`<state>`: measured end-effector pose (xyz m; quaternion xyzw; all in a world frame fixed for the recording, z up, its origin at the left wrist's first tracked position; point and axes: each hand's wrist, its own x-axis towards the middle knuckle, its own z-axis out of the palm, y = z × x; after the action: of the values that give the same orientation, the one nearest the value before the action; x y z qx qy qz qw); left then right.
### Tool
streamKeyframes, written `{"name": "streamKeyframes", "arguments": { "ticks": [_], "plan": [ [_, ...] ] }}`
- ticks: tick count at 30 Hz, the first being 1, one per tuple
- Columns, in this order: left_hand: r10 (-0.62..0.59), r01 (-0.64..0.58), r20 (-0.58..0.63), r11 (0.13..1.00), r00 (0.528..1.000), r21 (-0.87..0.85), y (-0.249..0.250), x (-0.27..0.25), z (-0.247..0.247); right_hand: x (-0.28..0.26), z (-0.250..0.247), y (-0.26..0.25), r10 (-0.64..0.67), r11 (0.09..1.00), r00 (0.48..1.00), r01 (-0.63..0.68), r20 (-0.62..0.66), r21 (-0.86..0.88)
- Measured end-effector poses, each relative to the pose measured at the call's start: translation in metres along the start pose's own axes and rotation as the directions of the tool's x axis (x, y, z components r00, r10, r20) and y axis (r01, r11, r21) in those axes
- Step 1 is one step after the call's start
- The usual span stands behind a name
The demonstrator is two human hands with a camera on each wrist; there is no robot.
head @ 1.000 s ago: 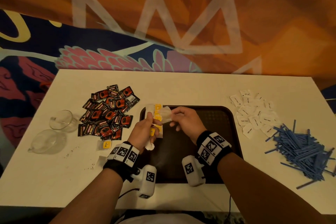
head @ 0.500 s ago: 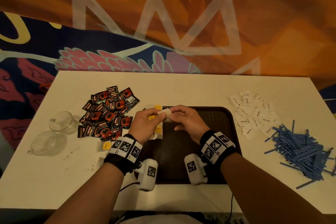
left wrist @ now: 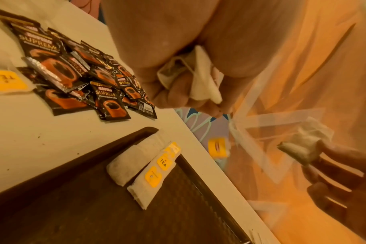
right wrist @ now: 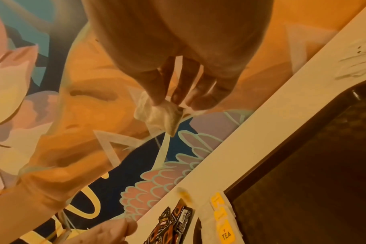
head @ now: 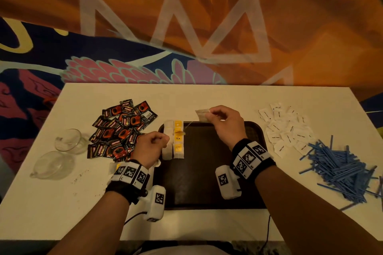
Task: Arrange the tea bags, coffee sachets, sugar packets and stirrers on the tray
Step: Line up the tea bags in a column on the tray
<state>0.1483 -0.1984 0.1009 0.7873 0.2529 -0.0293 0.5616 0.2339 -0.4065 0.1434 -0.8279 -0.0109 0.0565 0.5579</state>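
Tea bag (head: 202, 114), crumpled papery pouch, pinched by right hand (head: 227, 125)

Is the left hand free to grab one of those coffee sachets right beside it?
Probably not cleanly. The coffee sachets lie just beside the left hand with nothing between, but its fingers already grip a bunched tea bag, so it would likely have to put that down first.

bare forearms, black wristbands (head: 251, 156) with checkered tags, perhaps cabled.
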Motion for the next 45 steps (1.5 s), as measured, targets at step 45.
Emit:
{"name": "streamKeyframes", "arguments": {
  "ticks": [45],
  "plan": [
    [0.293, -0.256, 0.481, 0.956, 0.826, -0.143, 0.092, -0.024, -0.013, -0.007, -0.018, -0.016, -0.316, 0.918, 0.916, 0.361, 0.245, -0.164]
  ]
}}
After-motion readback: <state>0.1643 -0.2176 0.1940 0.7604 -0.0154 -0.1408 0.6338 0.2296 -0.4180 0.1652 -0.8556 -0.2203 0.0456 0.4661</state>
